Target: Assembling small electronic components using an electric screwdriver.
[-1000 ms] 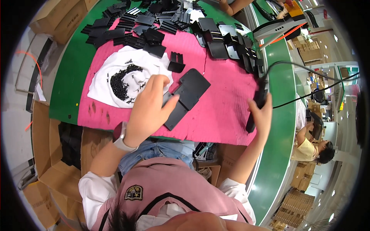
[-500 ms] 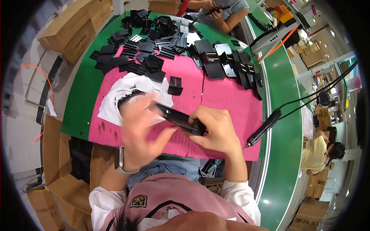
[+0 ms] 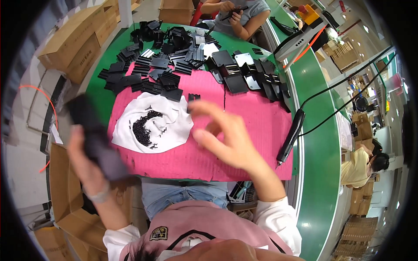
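My left hand (image 3: 86, 163) is off to the left, past the mat's edge and over an open carton, gripping a dark black bracket-like part (image 3: 95, 139) smeared by motion. Above the pink mat, my right hand (image 3: 228, 137) has its thumb and fingers apart, holding nothing. Its fingertips are nearest a small black finned piece (image 3: 194, 97), which they partly cover. Beside that piece, a white cloth (image 3: 174, 126) lies on the mat with a heap of small black screws (image 3: 141, 130). On the right of the mat rests a black electric screwdriver (image 3: 291, 138) with its cable attached.
Many black finned parts (image 3: 170, 80) and flat black plates (image 3: 235, 83) crowd the far side of the pink mat (image 3: 257, 143). An open carton (image 3: 65, 187) stands at lower left. A green conveyor (image 3: 322, 174) runs along the right. Across the table sits a co-worker (image 3: 250, 19) handling a dark part.
My left hand has swung left and away from the mat, carrying the black part. My right hand has let go of it, spread its fingers and moved slightly forward.
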Demonstrator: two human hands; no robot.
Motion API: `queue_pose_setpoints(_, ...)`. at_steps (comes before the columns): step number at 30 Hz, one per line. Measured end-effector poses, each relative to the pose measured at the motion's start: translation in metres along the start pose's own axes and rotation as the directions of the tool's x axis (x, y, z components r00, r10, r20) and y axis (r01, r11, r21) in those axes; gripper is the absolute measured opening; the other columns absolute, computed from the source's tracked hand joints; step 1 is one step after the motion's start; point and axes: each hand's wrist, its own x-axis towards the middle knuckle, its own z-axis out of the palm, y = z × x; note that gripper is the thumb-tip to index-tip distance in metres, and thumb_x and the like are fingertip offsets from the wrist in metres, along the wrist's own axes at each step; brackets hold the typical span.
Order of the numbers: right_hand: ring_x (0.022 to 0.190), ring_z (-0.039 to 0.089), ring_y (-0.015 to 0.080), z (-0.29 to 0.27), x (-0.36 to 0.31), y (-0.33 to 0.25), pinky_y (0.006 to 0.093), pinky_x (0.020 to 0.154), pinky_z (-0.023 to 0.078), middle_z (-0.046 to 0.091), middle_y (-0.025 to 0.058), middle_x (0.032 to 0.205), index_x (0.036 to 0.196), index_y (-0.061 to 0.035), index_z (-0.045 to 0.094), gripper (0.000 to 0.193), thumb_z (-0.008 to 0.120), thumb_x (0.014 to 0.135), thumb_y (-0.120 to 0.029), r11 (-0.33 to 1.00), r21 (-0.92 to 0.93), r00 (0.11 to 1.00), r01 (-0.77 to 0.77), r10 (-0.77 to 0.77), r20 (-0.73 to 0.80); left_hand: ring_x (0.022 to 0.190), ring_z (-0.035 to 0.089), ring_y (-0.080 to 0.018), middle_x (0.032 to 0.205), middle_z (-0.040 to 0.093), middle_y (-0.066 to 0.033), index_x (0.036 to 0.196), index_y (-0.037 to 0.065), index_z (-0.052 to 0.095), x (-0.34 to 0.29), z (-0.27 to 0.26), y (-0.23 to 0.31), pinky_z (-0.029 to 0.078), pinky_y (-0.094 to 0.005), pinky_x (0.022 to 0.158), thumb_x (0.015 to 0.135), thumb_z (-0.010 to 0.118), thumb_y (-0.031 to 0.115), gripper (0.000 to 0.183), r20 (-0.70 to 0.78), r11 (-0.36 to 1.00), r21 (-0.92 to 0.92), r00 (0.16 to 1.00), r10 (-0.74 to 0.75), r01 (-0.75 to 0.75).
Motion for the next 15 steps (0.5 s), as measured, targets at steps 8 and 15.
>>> queue_pose_setpoints(8, 0.09, 0.065, 0.0335, -0.072, 0.076, 0.133, 0.0415, 0.074, 0.053, 0.064, 0.016, 0.102, 0.124, -0.0062, 0.049, 0.073, 0.073, 0.068, -0.046, 0.482, -0.758, 0.875, -0.439, 0.035, -0.484, 0.105, 0.058, -0.0164, 0.124, 0.056, -0.0094, 0.13, 0.009, 0.05, 0.118, -0.316, 0.021, 0.043, -0.0294, 0.084, 0.084, 0.065, 0.046, 0.061, -0.554, 0.963, 0.121, 0.821, -0.137, 0.242)
queue_pose_setpoints(15, 0.09, 0.066, 0.0323, -0.07, 0.089, 0.138, 0.0419, 0.076, 0.053, 0.067, 0.0181, 0.098, 0.123, -0.0064, 0.05, 0.078, 0.075, 0.062, -0.047, 0.548, -0.625, 0.82, -0.556, 0.238, -0.521, 0.107, 0.058, -0.0164, 0.118, 0.06, -0.0047, 0.122, 0.006, 0.055, 0.081, -0.232, -0.003, 0.04, -0.0328, 0.09, 0.089, 0.062, 0.031, 0.042, -0.312, 0.942, 0.325, 0.93, 0.196, -0.09)
